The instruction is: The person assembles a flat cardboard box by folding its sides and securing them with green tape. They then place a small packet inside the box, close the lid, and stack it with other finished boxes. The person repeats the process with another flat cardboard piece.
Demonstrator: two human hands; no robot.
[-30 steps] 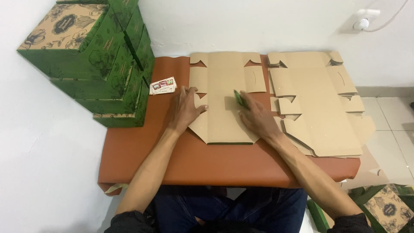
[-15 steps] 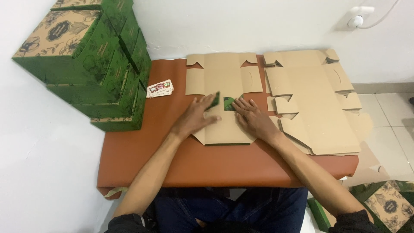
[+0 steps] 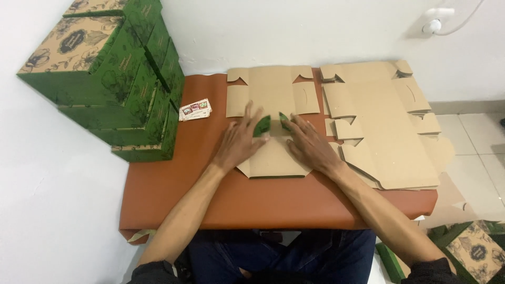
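Both hands flat on the unfolded cardboard box blank (image 3: 271,108) mid-counter (image 3: 173,194): left hand (image 3: 239,142) and right hand (image 3: 310,144), fingers spread, each pressing a green flap (image 3: 262,126) inward.

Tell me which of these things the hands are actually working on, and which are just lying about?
In use:
- flat box blank, brown side up, under both hands
- its two green flaps, folded up between left hand and right hand

Lying about:
- pile of blanks, right
- finished green boxes, left
- small card
- box on the floor
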